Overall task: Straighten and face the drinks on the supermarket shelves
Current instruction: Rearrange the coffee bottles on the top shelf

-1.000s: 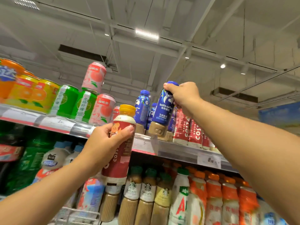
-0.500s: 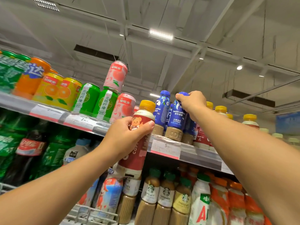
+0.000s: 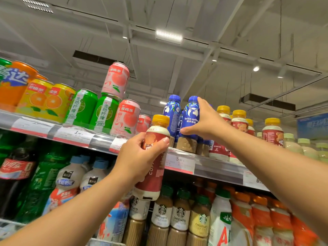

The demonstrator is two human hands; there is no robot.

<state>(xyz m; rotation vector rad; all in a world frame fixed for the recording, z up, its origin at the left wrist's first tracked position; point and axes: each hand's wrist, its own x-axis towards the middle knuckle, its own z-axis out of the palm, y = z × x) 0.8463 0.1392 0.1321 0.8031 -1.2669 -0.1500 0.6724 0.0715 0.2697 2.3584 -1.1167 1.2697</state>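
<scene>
My left hand (image 3: 140, 157) grips a red coffee bottle with a yellow cap (image 3: 153, 160), held upright in the air in front of the top shelf's edge (image 3: 218, 164). My right hand (image 3: 206, 121) reaches up and holds a blue Luckin coffee bottle (image 3: 190, 116) by its right side; the bottle stands on the top shelf with its label facing me. A second blue bottle (image 3: 171, 112) stands just left of it. More red coffee bottles with yellow caps (image 3: 272, 132) stand to the right, partly hidden by my right arm.
Orange, green and pink cans (image 3: 104, 112) line the top shelf at left, one pink can (image 3: 116, 79) stacked on top. Below stand cola and green soda bottles (image 3: 19, 174), Starbucks bottles (image 3: 179, 215) and orange-capped bottles (image 3: 260, 219). Price tags (image 3: 179, 162) run along the shelf rail.
My right hand has shifted from the blue bottle's cap down onto its side. My left hand still holds the red bottle. The view has swung slightly.
</scene>
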